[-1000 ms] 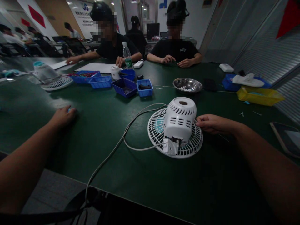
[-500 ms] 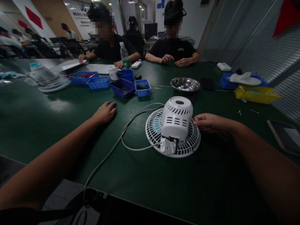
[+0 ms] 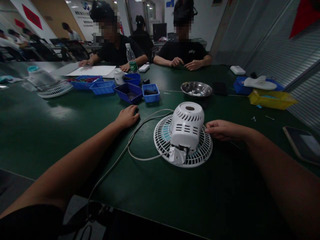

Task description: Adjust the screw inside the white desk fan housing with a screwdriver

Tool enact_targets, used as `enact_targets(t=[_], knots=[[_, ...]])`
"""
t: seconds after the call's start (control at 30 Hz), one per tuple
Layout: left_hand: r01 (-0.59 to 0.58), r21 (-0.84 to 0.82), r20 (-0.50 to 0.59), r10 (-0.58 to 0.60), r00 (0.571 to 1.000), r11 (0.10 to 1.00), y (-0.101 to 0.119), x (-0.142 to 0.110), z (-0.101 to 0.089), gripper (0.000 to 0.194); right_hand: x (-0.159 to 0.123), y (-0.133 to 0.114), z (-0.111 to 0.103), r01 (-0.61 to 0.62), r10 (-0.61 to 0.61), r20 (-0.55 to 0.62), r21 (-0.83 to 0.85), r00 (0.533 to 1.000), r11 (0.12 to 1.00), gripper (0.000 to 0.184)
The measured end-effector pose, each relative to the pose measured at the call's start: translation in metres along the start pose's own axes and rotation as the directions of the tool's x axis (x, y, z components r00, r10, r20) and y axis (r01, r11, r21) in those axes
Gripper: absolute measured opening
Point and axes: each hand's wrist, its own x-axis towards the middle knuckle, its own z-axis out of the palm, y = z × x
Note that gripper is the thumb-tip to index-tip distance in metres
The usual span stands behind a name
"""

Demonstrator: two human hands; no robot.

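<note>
A white fan (image 3: 186, 128) lies face down on the green table (image 3: 75, 120), its round grille flat and its motor housing pointing up. Its white cord (image 3: 140, 133) loops left and runs off the near edge. My right hand (image 3: 221, 130) rests with curled fingers against the grille's right rim, beside the housing; what it pinches, if anything, is hidden. My left hand (image 3: 127, 117) lies knuckles up on the table just left of the cord, fingers curled down over something I cannot make out.
Blue bins (image 3: 130, 91) and a steel bowl (image 3: 196, 89) stand behind the fan. A second fan (image 3: 47, 83) sits far left, a yellow tray (image 3: 272, 99) and a phone (image 3: 301, 145) on the right. Two people sit across the table with a water bottle (image 3: 130, 61).
My left hand has slid right across the table, from the far left to just beside the cord near the fan. My right hand has stayed at the grille's rim.
</note>
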Motion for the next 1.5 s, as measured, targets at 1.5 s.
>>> enact_targets(t=[1.5], knots=[[-0.538,-0.030,0.267,0.525,0.808,0.842,0.082,-0.020,-0.041,0.019,0.038,-0.018,-0.031,0.100,-0.136,-0.150,-0.224,0.979,0.969,0.083]])
